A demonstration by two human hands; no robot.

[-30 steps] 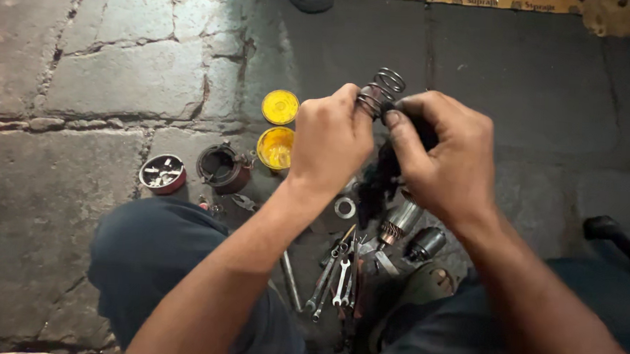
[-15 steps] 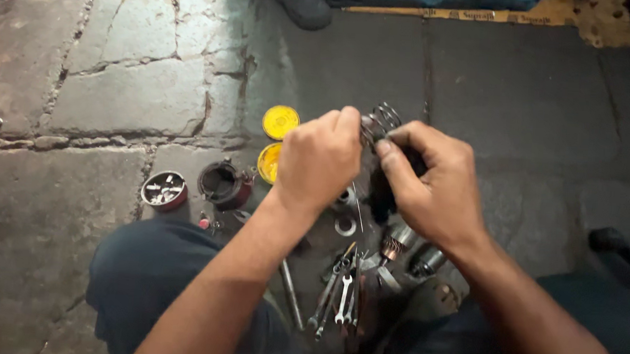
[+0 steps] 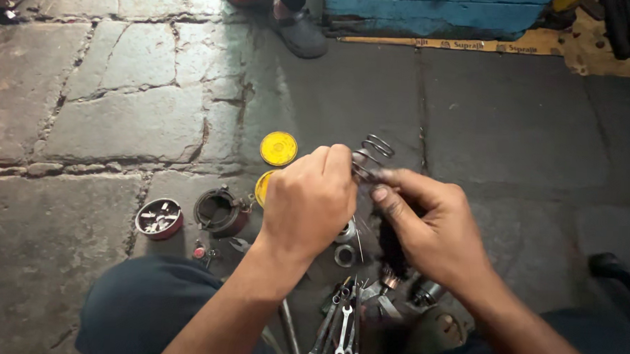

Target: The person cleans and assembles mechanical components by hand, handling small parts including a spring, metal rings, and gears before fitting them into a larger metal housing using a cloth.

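Observation:
My left hand [image 3: 308, 201] and my right hand [image 3: 433, 228] meet over the stone floor. Together they pinch a small coiled metal spring [image 3: 371, 156], whose loops stick up between the fingertips. My right hand also wraps a dark, greasy part [image 3: 394, 250] that hangs below the palm; its shape is mostly hidden. Under the hands lie metal rings [image 3: 344, 255] and several spanners [image 3: 340, 321] between my knees.
A yellow round lid [image 3: 279, 148] and a yellow tin [image 3: 262, 187] lie just beyond my left hand. A dark round housing [image 3: 218, 211] and a small red dish of bits [image 3: 159, 217] sit left. Someone's shoe [image 3: 301, 33] stands by a blue wall [image 3: 435, 12] at the back.
The view has tilted up, showing more floor, the shoe and the blue wall. Both hands stay together on the spring and have sunk lower in view.

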